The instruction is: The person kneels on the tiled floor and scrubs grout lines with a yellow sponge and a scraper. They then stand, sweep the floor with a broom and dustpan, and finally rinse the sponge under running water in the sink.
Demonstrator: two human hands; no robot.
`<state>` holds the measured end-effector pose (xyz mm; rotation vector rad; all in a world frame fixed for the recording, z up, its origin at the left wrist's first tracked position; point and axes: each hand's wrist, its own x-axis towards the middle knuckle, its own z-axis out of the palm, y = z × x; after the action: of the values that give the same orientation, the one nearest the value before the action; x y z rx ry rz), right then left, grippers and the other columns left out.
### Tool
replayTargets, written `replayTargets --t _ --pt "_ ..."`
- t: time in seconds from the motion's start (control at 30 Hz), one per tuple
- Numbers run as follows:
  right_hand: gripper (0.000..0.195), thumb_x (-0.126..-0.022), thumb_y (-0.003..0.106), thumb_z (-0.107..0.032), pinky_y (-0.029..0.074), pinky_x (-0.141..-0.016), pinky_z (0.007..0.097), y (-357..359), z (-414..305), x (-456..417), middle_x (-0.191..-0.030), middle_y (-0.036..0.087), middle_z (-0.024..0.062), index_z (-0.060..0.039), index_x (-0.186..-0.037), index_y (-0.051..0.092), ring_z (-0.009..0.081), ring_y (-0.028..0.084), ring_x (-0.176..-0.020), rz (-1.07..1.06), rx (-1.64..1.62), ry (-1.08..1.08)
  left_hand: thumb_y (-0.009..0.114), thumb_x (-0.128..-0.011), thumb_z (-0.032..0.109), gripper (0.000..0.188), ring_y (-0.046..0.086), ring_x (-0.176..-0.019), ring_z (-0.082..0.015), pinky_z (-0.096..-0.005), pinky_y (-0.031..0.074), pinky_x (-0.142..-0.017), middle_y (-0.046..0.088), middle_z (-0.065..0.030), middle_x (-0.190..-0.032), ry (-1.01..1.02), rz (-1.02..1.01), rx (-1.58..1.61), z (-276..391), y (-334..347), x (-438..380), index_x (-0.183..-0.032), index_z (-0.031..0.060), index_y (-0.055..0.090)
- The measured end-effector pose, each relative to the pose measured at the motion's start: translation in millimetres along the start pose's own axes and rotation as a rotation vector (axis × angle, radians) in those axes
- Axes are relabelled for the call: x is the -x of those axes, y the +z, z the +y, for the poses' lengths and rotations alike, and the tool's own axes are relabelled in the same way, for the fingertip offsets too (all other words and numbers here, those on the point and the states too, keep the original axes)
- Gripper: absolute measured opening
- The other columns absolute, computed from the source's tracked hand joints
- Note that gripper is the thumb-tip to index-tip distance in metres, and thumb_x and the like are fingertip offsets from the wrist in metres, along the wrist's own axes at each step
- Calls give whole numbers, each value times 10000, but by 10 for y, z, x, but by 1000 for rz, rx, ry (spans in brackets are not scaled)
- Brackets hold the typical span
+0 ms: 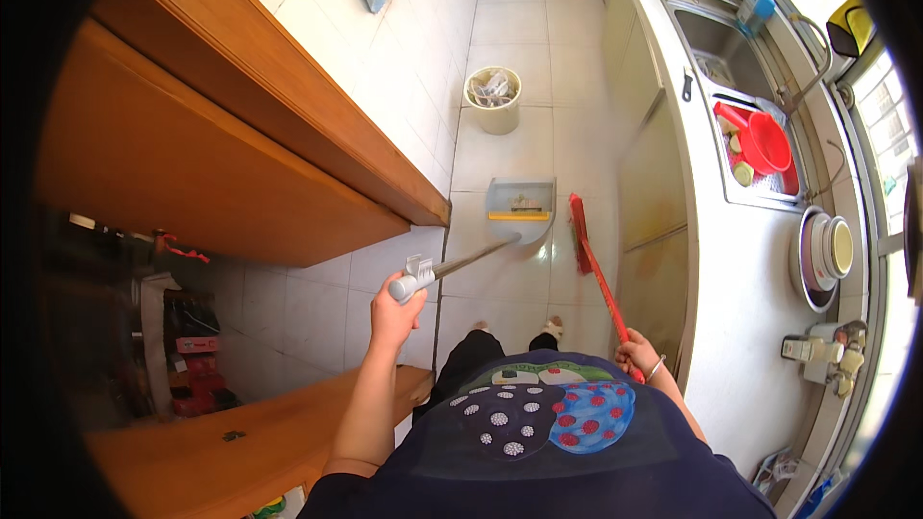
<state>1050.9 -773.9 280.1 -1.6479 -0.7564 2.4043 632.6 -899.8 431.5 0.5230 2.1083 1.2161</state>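
My left hand point(396, 313) is closed round the top of a long dustpan handle point(472, 258), just below its grey end cap. The grey plastic dustpan point(537, 231) rests on the tiled floor in front of me, with a yellow strip across it and some small debris inside. In my right hand point(636, 355) is the red handle of a broom point(581, 238). The broom's red bristle head is to the right of the dustpan, apart from it. Whether the bristles touch the floor, I cannot tell.
A whitish waste bin point(500, 115) filled with refuse stands beyond the dustpan, near the left wall. Along the right runs a counter point(743, 259) with a double sink point(721, 36). The wooden door frame point(346, 137) borders the left side.
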Motion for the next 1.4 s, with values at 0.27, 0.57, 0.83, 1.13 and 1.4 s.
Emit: replayTargets --t 0.27,0.57,0.83,1.13,1.4 --pt "353 -780 465 30 384 -349 292 -12 -75 -224 -605 457 79 -77 -1107 384 173 451 -404 -30 52 -18 598 -815 88 113 448 -441 -114 -283 373 -413 506 -33 -645 -20 34 446 436 130 -698 -883 9 552" --pt "410 -794 536 -6 459 -682 259 109 -50 -569 -873 555 30 6 -1200 483 130 545 -784 36 186 -127 626 -828 180 151 414 -489 -112 -285 375 -476 446 14 -633 -279 116 1095 241 436 -2089 -841 115 490" --pt "473 -830 549 -27 463 -806 254 236 -360 -747 -1056 588 66 35 -1286 438 136 567 -944 74 237 -29 592 -843 263 298 378 -492 -90 -250 368 -495 378 37 -579 -582 194 1500 -560 622 -2833 -651 147 395" --pt "545 -844 677 -140 465 -849 272 817 -977 -437 -1099 600 82 10 -1306 430 142 571 -1004 134 447 48 595 -807 274 293 402 -488 -80 -240 390 -496 369 57 -554 -807 257 1910 -889 912 -2819 -640 147 390" --pt "554 -845 677 -141 465 -851 274 449 -976 -633 -1107 597 82 7 -1314 421 143 569 -1010 88 557 70 604 -809 280 298 392 -484 -83 -237 383 -513 357 54 -551 -764 189 1949 -740 860 -2773 -653 140 393"
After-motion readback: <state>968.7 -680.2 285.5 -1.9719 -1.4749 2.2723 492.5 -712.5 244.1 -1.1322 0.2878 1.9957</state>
